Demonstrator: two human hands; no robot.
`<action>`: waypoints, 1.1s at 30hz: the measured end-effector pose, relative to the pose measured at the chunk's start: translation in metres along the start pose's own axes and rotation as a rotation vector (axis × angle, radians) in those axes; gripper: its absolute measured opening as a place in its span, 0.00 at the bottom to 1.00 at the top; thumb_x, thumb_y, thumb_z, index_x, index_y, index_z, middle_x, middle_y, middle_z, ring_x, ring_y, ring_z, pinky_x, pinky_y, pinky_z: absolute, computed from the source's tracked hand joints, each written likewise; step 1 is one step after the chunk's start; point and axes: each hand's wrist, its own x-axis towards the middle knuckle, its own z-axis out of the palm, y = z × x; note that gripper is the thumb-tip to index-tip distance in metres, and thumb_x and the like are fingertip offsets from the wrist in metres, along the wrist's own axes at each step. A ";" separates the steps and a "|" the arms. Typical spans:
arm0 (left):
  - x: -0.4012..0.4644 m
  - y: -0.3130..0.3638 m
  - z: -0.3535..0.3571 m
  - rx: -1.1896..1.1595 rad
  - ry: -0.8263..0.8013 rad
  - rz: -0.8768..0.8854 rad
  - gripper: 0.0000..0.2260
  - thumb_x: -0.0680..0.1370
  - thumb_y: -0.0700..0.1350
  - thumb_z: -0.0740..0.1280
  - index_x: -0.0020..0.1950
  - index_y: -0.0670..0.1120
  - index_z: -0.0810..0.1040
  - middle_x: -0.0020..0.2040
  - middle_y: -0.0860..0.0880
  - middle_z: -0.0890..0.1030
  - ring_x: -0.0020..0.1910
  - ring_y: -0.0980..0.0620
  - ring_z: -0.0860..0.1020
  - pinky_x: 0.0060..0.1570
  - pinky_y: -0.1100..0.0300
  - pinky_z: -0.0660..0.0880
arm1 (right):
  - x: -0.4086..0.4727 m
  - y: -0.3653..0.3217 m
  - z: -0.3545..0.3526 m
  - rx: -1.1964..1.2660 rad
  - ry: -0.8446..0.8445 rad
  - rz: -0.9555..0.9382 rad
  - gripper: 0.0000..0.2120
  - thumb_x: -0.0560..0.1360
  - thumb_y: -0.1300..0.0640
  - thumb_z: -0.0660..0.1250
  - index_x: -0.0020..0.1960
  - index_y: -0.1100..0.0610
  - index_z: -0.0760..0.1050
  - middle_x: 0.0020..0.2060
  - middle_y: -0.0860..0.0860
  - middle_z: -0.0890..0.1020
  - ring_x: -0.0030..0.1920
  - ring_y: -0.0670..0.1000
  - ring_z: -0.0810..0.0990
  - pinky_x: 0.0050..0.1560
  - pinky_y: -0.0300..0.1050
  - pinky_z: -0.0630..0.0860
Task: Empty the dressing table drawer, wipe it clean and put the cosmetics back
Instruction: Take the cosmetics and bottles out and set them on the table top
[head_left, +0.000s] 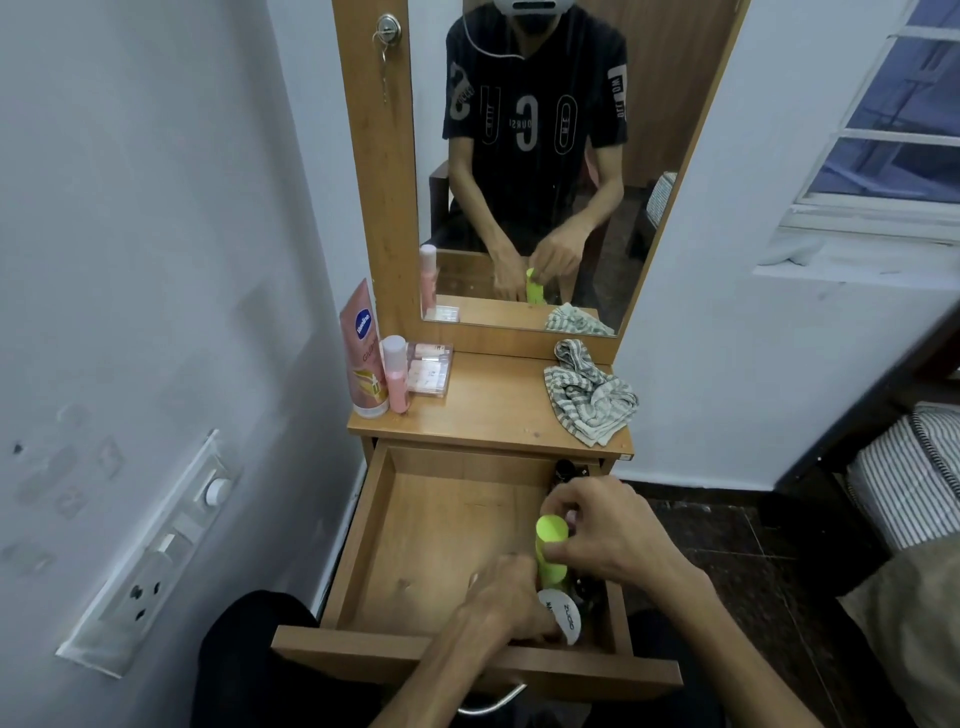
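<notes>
**Drawer part-emptied; wiping and refilling not yet done**

Head view, near to far. Nearest, at the bottom edge: the drawer front with its metal handle, pulled well out toward the person's lap.

Left hand is low in the near right corner of the drawer, fingers curled down around or against something beside a white round tub. What exactly it grips I cannot tell; the fingertips are hidden.

Right hand is just above, fingers curled and pinching the upper part of a yellow-green bottle that stands upright at the drawer's right side. A few dark items sit along that right wall, too dim to name.

Left and middle of the drawer floor: bare wood.

Further off, on the table top: at far left a pink lotion tube, a pink bottle and a clear box of small cosmetics, close together. At far right, a striped cloth, crumpled, well apart from both hands.

Judgement: emptying looks well along but unfinished, since the right-side items remain inside. The cloth lies untouched now, so wiping appears not begun; putting things back is all still to do.
</notes>
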 end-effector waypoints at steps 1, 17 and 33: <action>0.000 -0.002 -0.001 0.005 0.001 -0.004 0.18 0.70 0.52 0.78 0.55 0.45 0.82 0.52 0.47 0.82 0.54 0.46 0.81 0.49 0.55 0.77 | 0.003 -0.005 -0.005 0.056 0.014 -0.006 0.13 0.61 0.43 0.74 0.44 0.45 0.84 0.36 0.40 0.82 0.39 0.42 0.80 0.41 0.46 0.81; -0.010 -0.052 -0.016 0.109 0.065 0.045 0.29 0.71 0.52 0.74 0.69 0.51 0.70 0.72 0.50 0.63 0.72 0.46 0.67 0.63 0.48 0.72 | 0.137 -0.106 -0.014 0.332 0.363 -0.098 0.16 0.69 0.52 0.76 0.56 0.52 0.87 0.44 0.48 0.87 0.42 0.48 0.83 0.48 0.53 0.82; -0.016 -0.101 -0.098 -0.380 0.847 0.112 0.27 0.63 0.61 0.74 0.60 0.54 0.77 0.55 0.55 0.78 0.53 0.54 0.77 0.51 0.58 0.77 | 0.170 -0.109 0.007 0.390 0.366 -0.146 0.15 0.71 0.47 0.79 0.55 0.51 0.85 0.45 0.44 0.86 0.42 0.44 0.83 0.45 0.47 0.83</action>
